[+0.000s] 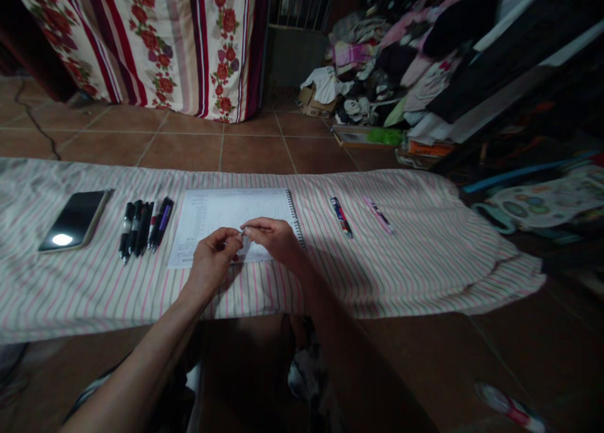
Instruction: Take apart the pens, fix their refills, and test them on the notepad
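Okay, left hand and right hand pinch a tiny piece over the notebook; slack grip could drop it.

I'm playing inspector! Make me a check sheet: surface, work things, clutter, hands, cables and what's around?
Surface: striped cloth, wrinkled in places.
Work things: spiral notebook under the hands.
Clutter: phone and row of pens left of the notebook; dark patterned pen and pink pen right.
Hands: left hand and right hand together above the notebook; anything between the fingertips is too small to name.
Cables: dark cord on the tiled floor.
Surroundings: flowered curtain, piled clothes.
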Demonstrator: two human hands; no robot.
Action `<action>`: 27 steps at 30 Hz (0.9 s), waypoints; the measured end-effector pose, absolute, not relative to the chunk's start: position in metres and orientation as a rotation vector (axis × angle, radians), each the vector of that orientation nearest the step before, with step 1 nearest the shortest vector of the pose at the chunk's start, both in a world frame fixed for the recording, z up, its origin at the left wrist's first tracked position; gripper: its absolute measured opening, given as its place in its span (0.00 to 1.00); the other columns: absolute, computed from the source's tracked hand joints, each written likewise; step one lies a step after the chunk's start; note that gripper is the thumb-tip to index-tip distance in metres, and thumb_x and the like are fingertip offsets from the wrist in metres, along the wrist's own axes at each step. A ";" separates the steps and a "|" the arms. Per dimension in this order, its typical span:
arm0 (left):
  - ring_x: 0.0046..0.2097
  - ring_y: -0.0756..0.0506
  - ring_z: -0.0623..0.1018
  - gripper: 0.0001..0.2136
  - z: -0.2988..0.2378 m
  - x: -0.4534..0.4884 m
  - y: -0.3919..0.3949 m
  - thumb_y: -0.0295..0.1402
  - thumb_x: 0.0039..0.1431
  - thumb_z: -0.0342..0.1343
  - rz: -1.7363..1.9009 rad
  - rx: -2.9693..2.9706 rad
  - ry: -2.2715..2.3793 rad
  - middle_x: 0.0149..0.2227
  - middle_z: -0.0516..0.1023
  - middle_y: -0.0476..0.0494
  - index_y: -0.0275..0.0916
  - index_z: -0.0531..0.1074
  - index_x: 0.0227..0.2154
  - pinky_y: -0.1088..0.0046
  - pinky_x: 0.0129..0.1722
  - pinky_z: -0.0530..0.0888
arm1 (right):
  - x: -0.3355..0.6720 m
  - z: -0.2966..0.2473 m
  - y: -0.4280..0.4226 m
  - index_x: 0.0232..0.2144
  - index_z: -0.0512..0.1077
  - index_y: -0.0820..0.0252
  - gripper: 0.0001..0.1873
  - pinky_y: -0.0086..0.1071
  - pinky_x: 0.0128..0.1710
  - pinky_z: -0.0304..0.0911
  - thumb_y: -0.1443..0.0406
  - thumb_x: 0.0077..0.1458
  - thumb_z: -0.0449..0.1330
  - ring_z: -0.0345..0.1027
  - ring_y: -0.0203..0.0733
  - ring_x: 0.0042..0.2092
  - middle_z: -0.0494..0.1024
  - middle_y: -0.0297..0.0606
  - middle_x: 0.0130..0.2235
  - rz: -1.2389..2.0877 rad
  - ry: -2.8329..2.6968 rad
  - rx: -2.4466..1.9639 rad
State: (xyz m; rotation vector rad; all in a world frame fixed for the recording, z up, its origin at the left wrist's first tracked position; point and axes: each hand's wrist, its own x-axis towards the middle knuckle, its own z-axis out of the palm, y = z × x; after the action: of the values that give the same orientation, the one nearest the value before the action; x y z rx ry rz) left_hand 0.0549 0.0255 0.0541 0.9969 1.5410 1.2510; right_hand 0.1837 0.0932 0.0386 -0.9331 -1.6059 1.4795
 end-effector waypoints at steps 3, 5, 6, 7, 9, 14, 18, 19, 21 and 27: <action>0.22 0.54 0.67 0.07 0.054 0.054 0.025 0.36 0.45 0.57 1.242 1.005 1.553 0.22 0.71 0.53 0.37 0.71 0.25 0.78 0.21 0.61 | 0.184 0.037 0.094 0.29 0.76 0.61 0.08 0.28 0.32 0.63 0.64 0.45 0.60 0.68 0.33 0.30 0.77 0.33 0.27 1.471 -1.616 -0.934; 0.22 0.54 0.67 0.07 0.053 0.054 0.025 0.36 0.45 0.57 1.242 1.002 1.552 0.22 0.71 0.53 0.37 0.71 0.26 0.78 0.22 0.61 | 0.184 0.036 0.093 0.29 0.76 0.61 0.09 0.28 0.32 0.63 0.64 0.45 0.59 0.69 0.33 0.30 0.77 0.34 0.27 1.469 -1.625 -0.937; 0.22 0.54 0.67 0.07 0.053 0.054 0.025 0.36 0.45 0.57 1.245 0.997 1.549 0.21 0.70 0.53 0.37 0.71 0.26 0.78 0.22 0.62 | 0.184 0.036 0.093 0.30 0.76 0.61 0.09 0.28 0.32 0.63 0.63 0.45 0.59 0.69 0.33 0.30 0.77 0.34 0.28 1.471 -1.628 -0.941; 0.22 0.54 0.67 0.07 0.053 0.054 0.025 0.36 0.45 0.58 1.249 0.991 1.543 0.21 0.70 0.53 0.37 0.71 0.25 0.78 0.22 0.62 | 0.184 0.035 0.093 0.31 0.76 0.60 0.10 0.28 0.32 0.63 0.63 0.45 0.60 0.69 0.34 0.30 0.77 0.34 0.28 1.474 -1.631 -0.946; 0.22 0.54 0.67 0.07 0.054 0.055 0.025 0.36 0.44 0.58 1.263 0.974 1.526 0.22 0.71 0.54 0.37 0.71 0.25 0.78 0.23 0.63 | 0.184 0.035 0.093 0.33 0.76 0.60 0.12 0.29 0.32 0.63 0.63 0.44 0.60 0.69 0.34 0.30 0.77 0.34 0.28 1.483 -1.628 -0.960; 0.21 0.54 0.67 0.08 0.057 0.056 0.025 0.36 0.43 0.59 1.288 0.929 1.541 0.21 0.71 0.53 0.37 0.71 0.24 0.78 0.22 0.63 | 0.196 0.035 0.102 0.38 0.75 0.61 0.17 0.30 0.32 0.64 0.61 0.43 0.62 0.69 0.34 0.30 0.78 0.36 0.30 1.480 -1.573 -1.003; 0.21 0.54 0.67 0.08 0.059 0.054 0.024 0.36 0.43 0.59 1.294 0.923 1.559 0.21 0.72 0.52 0.37 0.72 0.25 0.77 0.21 0.61 | 0.223 0.030 0.119 0.35 0.74 0.64 0.16 0.29 0.29 0.63 0.60 0.43 0.60 0.67 0.35 0.28 0.76 0.37 0.27 1.200 -1.450 -1.227; 0.21 0.54 0.67 0.08 0.059 0.053 0.024 0.36 0.43 0.59 1.292 0.925 1.562 0.21 0.72 0.52 0.37 0.72 0.25 0.77 0.21 0.61 | 0.231 0.028 0.122 0.35 0.74 0.64 0.15 0.30 0.30 0.63 0.61 0.44 0.59 0.68 0.36 0.28 0.76 0.37 0.28 1.084 -1.443 -1.302; 0.21 0.54 0.68 0.08 0.058 0.051 0.024 0.36 0.44 0.59 1.288 0.927 1.565 0.21 0.72 0.52 0.37 0.72 0.25 0.77 0.20 0.60 | 0.245 0.026 0.126 0.34 0.75 0.62 0.13 0.31 0.33 0.64 0.63 0.46 0.57 0.68 0.37 0.30 0.76 0.38 0.29 0.843 -1.523 -1.433; 0.21 0.54 0.68 0.08 0.059 0.053 0.024 0.37 0.43 0.59 1.276 0.913 1.578 0.22 0.72 0.52 0.37 0.72 0.25 0.77 0.21 0.61 | 0.261 0.021 0.126 0.35 0.77 0.60 0.14 0.32 0.40 0.62 0.69 0.47 0.54 0.68 0.40 0.35 0.76 0.41 0.35 0.311 -1.844 -1.672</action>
State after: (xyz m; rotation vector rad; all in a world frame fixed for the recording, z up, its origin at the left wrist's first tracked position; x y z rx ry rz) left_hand 0.0529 0.0237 0.0594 0.9133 1.5779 1.2758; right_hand 0.2611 0.1260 0.0211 -1.6721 -1.8442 0.3115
